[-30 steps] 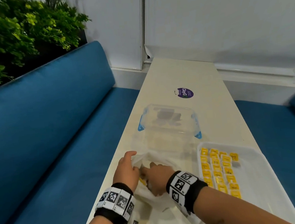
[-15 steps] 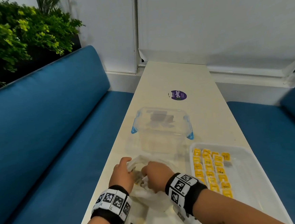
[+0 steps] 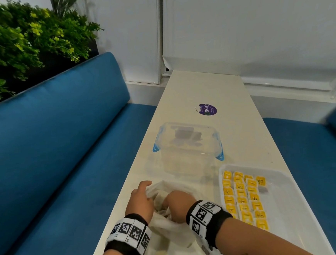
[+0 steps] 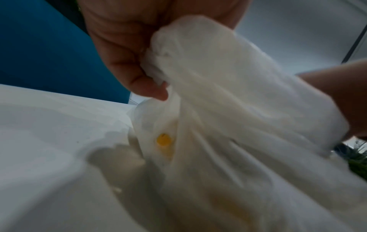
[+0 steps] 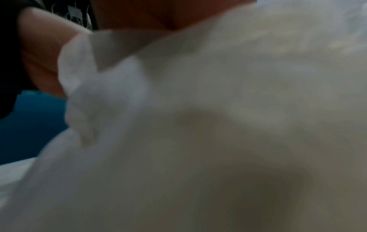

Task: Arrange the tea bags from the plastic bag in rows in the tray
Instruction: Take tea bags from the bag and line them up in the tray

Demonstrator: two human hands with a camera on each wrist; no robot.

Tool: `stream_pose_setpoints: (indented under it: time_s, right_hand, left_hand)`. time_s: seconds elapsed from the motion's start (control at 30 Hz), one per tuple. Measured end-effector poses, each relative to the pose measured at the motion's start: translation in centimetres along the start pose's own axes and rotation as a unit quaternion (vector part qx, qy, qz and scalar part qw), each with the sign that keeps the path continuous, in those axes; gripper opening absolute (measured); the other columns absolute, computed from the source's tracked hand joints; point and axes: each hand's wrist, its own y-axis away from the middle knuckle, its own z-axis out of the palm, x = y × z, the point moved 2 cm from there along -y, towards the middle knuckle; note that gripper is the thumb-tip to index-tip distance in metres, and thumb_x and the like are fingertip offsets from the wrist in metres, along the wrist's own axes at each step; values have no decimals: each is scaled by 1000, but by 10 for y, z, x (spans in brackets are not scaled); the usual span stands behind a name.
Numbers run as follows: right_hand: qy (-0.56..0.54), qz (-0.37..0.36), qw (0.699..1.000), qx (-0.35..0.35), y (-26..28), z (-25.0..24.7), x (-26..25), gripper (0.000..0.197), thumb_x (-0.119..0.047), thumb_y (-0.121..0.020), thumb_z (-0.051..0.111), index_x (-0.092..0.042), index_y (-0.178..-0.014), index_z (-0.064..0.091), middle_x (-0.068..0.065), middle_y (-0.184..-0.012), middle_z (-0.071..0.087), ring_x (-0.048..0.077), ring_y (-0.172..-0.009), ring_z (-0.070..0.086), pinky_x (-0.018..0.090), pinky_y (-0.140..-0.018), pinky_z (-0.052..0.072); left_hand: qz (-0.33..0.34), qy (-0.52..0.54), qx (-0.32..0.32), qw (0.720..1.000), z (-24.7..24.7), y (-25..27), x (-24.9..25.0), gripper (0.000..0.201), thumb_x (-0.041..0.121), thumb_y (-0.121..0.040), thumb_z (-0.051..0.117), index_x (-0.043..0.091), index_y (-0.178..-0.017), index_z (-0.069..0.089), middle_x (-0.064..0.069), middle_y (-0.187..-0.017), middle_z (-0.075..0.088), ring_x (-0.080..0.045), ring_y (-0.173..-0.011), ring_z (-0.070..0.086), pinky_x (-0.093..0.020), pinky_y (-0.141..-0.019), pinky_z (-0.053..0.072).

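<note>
A thin white plastic bag [image 3: 171,230] lies crumpled on the table's near end. My left hand [image 3: 141,199] grips its bunched rim, plainly seen in the left wrist view as plastic bag [image 4: 218,109] pinched by the thumb, with a yellow tea bag [image 4: 163,139] showing through. My right hand [image 3: 176,204] reaches into the bag's mouth; its fingers are hidden by plastic, and the right wrist view shows only blurred plastic bag [image 5: 218,125]. To the right, the white tray [image 3: 302,207] holds rows of yellow tea bags [image 3: 242,198] along its left side.
A clear lidded plastic container [image 3: 186,146] with blue clips stands just beyond the bag. A purple round sticker [image 3: 207,109] lies farther up the narrow white table [image 3: 244,137]. Blue bench cushions flank both sides; plants stand at upper left.
My right hand has pushed deeper into the bag's mouth while the left keeps hold of the rim. The view has tilted slightly; the tray's tea bags have not moved.
</note>
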Motion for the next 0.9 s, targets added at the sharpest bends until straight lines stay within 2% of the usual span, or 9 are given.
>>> stream_pose_setpoints:
  time_s: [0.13, 0.3, 0.4, 0.5, 0.6, 0.67, 0.73, 0.83, 0.9]
  right_hand:
    - [-62, -33, 994, 84, 8, -18, 1, 29, -3, -83, 58, -7, -111, 65, 12, -114, 63, 27, -105, 58, 26, -77, 38]
    - [-202, -37, 963, 177, 21, -42, 13, 8, -7, -76, 66, -7, -84, 69, 0, -78, 55, 15, -78, 51, 20, -64, 35]
    - [-336, -8, 921, 196, 32, -59, 29, 19, -2, -69, 73, -18, -67, 62, -6, -64, 54, 11, -68, 51, 20, -58, 41]
    - [-441, -13, 870, 221, 56, -79, 42, 26, 2, -68, 75, -18, -62, 59, -4, -62, 56, 9, -61, 50, 21, -58, 42]
    - [-537, -58, 808, 236, 85, -99, 53, 26, 11, -68, 71, -13, -65, 59, 1, -63, 57, 9, -55, 54, 16, -51, 44]
    - [-577, -74, 777, 242, 102, -108, 62, 26, 12, -68, 70, -12, -67, 61, 3, -64, 59, 13, -58, 57, 18, -54, 47]
    - [-602, -83, 754, 249, 117, -112, 70, 26, 11, -68, 70, -13, -67, 62, 7, -68, 60, 19, -64, 59, 24, -59, 49]
    - [-612, -83, 740, 266, 137, -109, 83, 25, 12, -67, 71, -11, -69, 62, 11, -71, 60, 22, -67, 59, 24, -58, 50]
    - [-604, -72, 741, 283, 148, -103, 93, 24, 13, -67, 71, -9, -69, 61, 10, -69, 59, 19, -63, 58, 21, -54, 49]
  left_hand:
    - [0, -7, -5, 1000, 4, -4, -3, 48, 2, -88, 35, 25, -129, 43, -9, -113, 52, -20, -88, 51, -27, -75, 39]
    - [-17, -11, -5, 1000, 5, -10, -2, 45, 6, -88, 39, 23, -129, 43, -12, -112, 55, -26, -92, 55, -30, -76, 43]
    - [-42, -18, -5, 999, 2, -6, 4, 50, 16, -88, 51, 21, -136, 37, -14, -124, 49, -30, -108, 52, -37, -90, 44]
    - [-10, -23, 63, 998, -12, 5, 23, 57, 22, -86, 58, 18, -138, 36, -12, -139, 37, -30, -128, 35, -41, -104, 33]
    - [90, 143, 87, 982, -22, 22, 62, 38, 25, -94, 48, 20, -131, 45, -9, -134, 45, -25, -120, 47, -33, -98, 37]
    - [103, 286, 12, 953, -14, 33, 91, 33, 39, -97, 32, 25, -122, 49, -9, -125, 54, -22, -108, 56, -32, -90, 42]
    - [61, 419, -88, 902, 6, 41, 114, 50, 54, -93, 18, 29, -118, 53, -8, -121, 59, -21, -100, 61, -35, -81, 50]
    - [-47, 559, -248, 790, 43, 53, 131, 71, 72, -83, 9, 32, -112, 60, -5, -116, 66, -28, -100, 62, -45, -78, 51]
    - [-92, 611, -335, 711, 64, 63, 140, 77, 78, -77, 14, 30, -102, 68, -10, -110, 69, -38, -96, 63, -55, -73, 52]
